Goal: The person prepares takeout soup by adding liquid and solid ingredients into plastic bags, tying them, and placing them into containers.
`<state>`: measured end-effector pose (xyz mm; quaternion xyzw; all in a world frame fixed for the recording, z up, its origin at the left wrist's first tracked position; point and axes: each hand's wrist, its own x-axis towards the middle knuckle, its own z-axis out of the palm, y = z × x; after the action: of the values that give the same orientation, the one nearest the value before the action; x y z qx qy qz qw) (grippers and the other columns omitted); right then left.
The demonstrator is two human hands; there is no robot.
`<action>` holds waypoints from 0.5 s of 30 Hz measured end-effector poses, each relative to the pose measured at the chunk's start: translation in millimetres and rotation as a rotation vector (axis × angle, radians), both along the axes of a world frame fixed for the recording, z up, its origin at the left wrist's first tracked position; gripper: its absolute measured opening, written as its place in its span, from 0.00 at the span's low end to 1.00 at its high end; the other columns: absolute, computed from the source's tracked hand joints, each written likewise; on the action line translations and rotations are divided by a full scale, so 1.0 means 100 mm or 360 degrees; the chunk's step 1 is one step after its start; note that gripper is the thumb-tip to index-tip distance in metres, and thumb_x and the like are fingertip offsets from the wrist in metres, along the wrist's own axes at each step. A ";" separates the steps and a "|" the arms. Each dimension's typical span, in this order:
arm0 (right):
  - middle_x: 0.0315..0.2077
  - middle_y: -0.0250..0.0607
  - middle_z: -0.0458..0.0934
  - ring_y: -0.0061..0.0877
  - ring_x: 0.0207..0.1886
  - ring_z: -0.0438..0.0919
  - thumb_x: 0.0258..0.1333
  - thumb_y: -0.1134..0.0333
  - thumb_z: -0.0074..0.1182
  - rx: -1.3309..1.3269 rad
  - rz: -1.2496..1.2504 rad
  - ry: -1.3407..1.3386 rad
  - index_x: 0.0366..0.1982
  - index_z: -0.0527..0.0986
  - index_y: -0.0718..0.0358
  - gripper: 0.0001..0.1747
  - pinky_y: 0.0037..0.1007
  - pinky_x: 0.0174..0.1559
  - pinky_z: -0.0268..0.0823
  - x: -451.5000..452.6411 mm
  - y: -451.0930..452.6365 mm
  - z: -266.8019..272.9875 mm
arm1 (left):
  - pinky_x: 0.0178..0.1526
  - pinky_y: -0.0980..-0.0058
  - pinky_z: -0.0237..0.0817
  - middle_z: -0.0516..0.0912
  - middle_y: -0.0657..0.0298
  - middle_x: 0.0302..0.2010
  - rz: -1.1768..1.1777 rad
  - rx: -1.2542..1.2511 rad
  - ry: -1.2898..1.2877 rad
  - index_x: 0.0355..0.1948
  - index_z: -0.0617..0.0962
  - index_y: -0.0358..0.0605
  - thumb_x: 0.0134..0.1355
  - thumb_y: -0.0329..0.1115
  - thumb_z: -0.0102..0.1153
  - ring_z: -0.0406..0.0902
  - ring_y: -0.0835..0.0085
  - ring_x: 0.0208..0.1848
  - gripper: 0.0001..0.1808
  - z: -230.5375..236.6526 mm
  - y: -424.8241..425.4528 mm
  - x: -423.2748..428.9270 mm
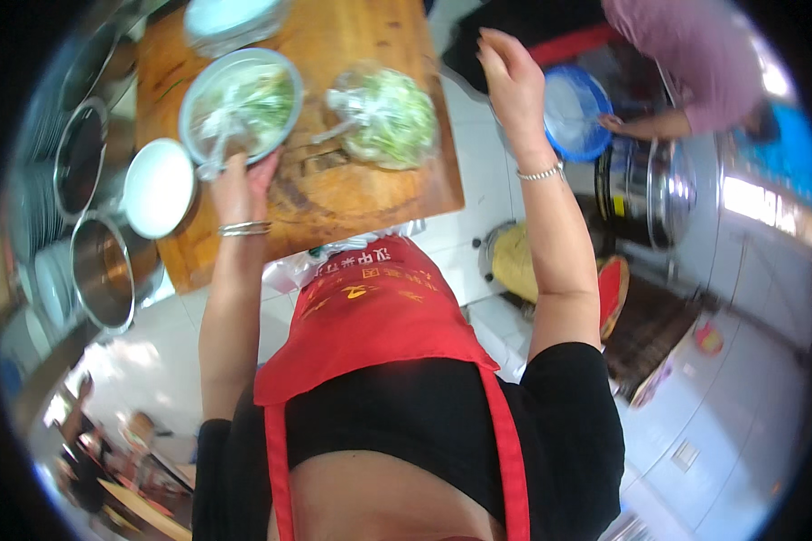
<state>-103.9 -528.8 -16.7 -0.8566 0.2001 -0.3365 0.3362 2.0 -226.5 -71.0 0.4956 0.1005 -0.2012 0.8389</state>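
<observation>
My left hand (245,179) grips the near rim of a pale plastic basin (186,125) on the wooden board. In the basin lies a knotted clear plastic bag of chopped greens (257,101), its twisted end hanging over the rim by my fingers. To the right, on bare wood, sits a second tied bag of shredded greens (392,122). My right hand (514,84) is raised beyond the board's right edge, fingers loosely bent, with nothing visible in it. A white bowl (159,189) stands left of the basin.
Plastic-wrapped plates (233,20) stand at the board's far side. Steel pots (101,270) and stacked plates (37,182) line the left. On the right, another person's hand (610,123) touches a blue basin (577,111); a large steel pot (660,193) is nearby. A yellow stool (514,260) is below.
</observation>
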 end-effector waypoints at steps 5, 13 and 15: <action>0.21 0.33 0.76 0.17 0.23 0.72 0.49 0.67 0.48 0.1154 -0.0690 0.0631 0.32 0.75 0.65 0.11 0.19 0.26 0.63 -1.53 -0.25 -1.87 | 0.44 0.73 0.69 0.72 0.48 0.44 -0.0287 0.0048 0.0308 0.52 0.60 0.38 0.59 0.37 0.48 0.74 0.57 0.44 0.23 0.08 0.24 -0.23; 0.25 0.46 0.78 0.36 0.30 0.77 0.44 0.65 0.46 0.0913 -0.0907 0.1756 0.22 0.76 0.63 0.10 0.31 0.34 0.68 -1.67 1.05 -3.72 | 0.34 0.80 0.66 0.76 0.59 0.32 -0.0691 0.0805 0.0031 0.46 0.69 0.38 0.60 0.32 0.44 0.73 0.75 0.31 0.14 0.38 0.57 -1.04; 0.21 0.41 0.76 0.29 0.26 0.74 0.46 0.71 0.47 0.1531 -0.1831 0.0369 0.23 0.73 0.65 0.06 0.26 0.32 0.65 -1.92 0.64 -3.03 | 0.32 0.81 0.65 0.76 0.60 0.31 -0.0762 0.0912 -0.0191 0.44 0.70 0.38 0.60 0.31 0.44 0.72 0.76 0.29 0.12 0.49 0.37 -1.16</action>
<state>-295.9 -465.2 -319.3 -0.4059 0.7742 -0.2422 0.4210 -113.8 -189.1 -22.3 0.7305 -0.0155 -0.3260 0.5999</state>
